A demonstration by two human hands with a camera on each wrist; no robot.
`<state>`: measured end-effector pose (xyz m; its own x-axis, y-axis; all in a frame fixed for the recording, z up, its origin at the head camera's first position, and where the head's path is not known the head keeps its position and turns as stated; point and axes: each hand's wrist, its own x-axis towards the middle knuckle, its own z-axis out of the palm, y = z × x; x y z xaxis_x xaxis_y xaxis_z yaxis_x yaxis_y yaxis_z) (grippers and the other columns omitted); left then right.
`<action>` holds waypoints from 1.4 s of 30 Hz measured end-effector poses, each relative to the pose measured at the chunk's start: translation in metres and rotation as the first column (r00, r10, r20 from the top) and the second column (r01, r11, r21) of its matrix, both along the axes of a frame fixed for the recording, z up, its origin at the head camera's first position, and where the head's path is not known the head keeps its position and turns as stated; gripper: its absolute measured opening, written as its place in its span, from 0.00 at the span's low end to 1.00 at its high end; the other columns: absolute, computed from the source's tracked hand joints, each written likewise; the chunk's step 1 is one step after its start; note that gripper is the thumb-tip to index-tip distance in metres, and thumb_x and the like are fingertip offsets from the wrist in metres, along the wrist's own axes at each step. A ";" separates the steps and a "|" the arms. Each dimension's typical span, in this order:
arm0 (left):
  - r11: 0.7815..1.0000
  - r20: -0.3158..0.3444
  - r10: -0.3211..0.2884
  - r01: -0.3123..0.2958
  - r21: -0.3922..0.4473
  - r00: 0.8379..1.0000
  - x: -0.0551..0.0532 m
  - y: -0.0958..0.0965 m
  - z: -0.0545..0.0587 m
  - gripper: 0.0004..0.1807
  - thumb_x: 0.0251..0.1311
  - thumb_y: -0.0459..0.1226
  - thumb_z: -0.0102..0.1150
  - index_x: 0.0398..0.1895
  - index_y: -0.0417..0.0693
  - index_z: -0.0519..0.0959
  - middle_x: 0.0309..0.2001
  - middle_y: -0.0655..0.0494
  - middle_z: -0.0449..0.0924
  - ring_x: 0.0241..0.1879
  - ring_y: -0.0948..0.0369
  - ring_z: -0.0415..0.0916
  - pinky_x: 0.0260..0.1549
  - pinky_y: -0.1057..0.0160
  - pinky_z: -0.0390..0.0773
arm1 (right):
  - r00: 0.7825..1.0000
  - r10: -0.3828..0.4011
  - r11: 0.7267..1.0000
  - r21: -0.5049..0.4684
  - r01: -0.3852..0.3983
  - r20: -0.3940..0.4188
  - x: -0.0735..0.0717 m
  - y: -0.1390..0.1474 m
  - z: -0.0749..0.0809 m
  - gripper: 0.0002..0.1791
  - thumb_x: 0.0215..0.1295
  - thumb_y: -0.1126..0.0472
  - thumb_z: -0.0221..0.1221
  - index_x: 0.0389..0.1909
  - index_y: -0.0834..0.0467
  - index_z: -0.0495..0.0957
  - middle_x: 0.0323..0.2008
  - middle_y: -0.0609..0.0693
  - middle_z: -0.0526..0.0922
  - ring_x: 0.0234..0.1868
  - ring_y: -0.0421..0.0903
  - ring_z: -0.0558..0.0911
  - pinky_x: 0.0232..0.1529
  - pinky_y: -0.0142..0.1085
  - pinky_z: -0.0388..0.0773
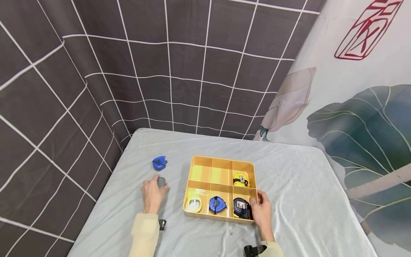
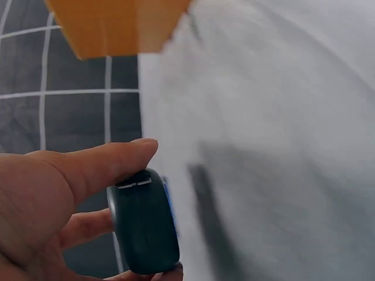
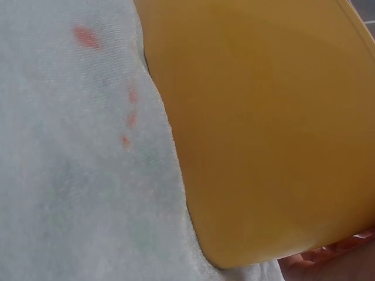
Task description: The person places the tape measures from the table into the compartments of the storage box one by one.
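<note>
My left hand (image 1: 153, 194) pinches a dark grey tape measure (image 1: 161, 182) between thumb and fingers, left of the box. In the left wrist view its rounded dark case (image 2: 145, 225) shows edge-on, with the thumb along the top. My right hand (image 1: 262, 210) grips the right wall of a yellow compartment box (image 1: 219, 218), thumb over the rim. Inside the front row sit a yellow-and-white tape measure (image 1: 194, 204), a blue one (image 1: 217, 205) and a dark blue one (image 1: 240, 207). A yellow tape measure (image 1: 240, 180) lies in the back right compartment.
Another blue tape measure (image 1: 159, 163) lies on the cloth just beyond my left hand. A pale grey cloth (image 1: 295, 185) with wrinkles covers the table. Dark grid-patterned curtains (image 1: 186, 71) hang behind and to the left, a printed white one (image 1: 327, 82) to the right.
</note>
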<state>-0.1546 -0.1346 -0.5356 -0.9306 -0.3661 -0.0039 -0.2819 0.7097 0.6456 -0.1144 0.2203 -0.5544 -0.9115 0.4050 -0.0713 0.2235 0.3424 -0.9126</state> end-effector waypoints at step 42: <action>0.912 -0.067 -0.407 0.409 0.027 0.911 -0.039 0.162 0.067 0.27 0.45 0.37 0.68 0.53 0.51 0.76 0.42 0.43 0.68 0.41 0.50 0.63 0.26 0.61 0.72 | 1.000 -0.024 1.000 0.010 0.024 -0.019 0.000 0.000 -0.001 0.19 0.57 0.69 0.53 0.52 0.66 0.71 0.42 0.62 0.79 0.36 0.44 0.75 0.34 0.26 0.71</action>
<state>-0.1933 0.0272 -0.4688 -0.9978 0.0449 0.0486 0.0660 0.7281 0.6823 -0.1146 0.2205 -0.5551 -0.9028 0.4270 -0.0502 0.2145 0.3461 -0.9133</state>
